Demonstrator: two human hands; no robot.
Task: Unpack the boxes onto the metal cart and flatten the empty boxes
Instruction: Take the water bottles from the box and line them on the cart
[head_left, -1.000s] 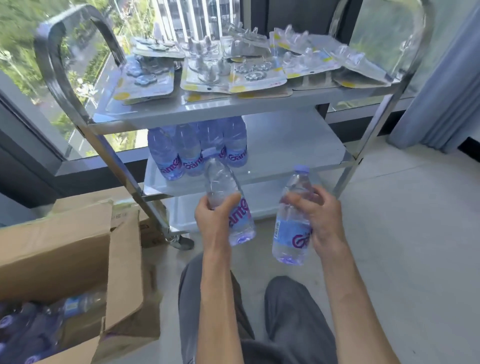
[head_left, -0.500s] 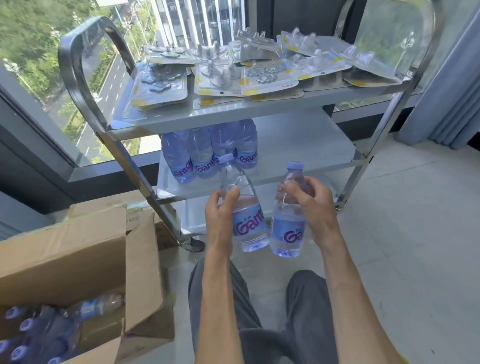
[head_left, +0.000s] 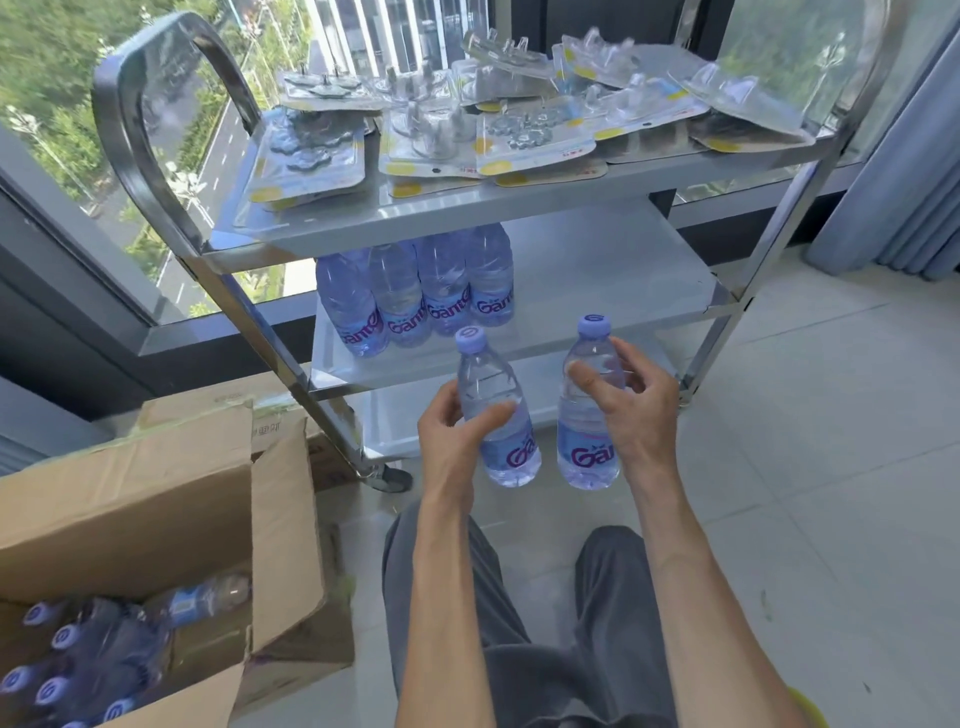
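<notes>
Bottles of water, one in each of the hands, held upright side by side in front of the metal cart (head_left: 519, 213), at the level of its lower shelves. Left bottle (head_left: 496, 410): clear plastic, pale lilac cap with a "G"-like mark, lilac label printed in purple script of which "Ga" can be read; it leans slightly to the left. Left hand (head_left: 452, 441): fingers and thumb wrapped around the bottle's middle. Right bottle (head_left: 587, 415): same cap and label, "Ga" legible, the rest hidden by the palm. Right hand (head_left: 631, 410): thumb and fingers curled around the upper body of the bottle, just below the shoulder. The two bottles are near each other but not touching.

Middle shelf (head_left: 597, 280): a row of four matching bottles (head_left: 421, 296) stands at its left end, labels reading "Gant" in part. Top shelf: clear blister packs (head_left: 467, 130) on backing cards with yellow patches, overlapping across the whole surface; their print is too small to read.

Cardboard box (head_left: 130, 509), lower left on the floor beside the cart: flaps open, more bottles (head_left: 78, 660) inside with lilac caps facing up. A second box behind it carries printed characters, not legible. Grey trousers (head_left: 519, 649) show below the forearms; window and blue curtain (head_left: 909, 156) lie behind the cart.
</notes>
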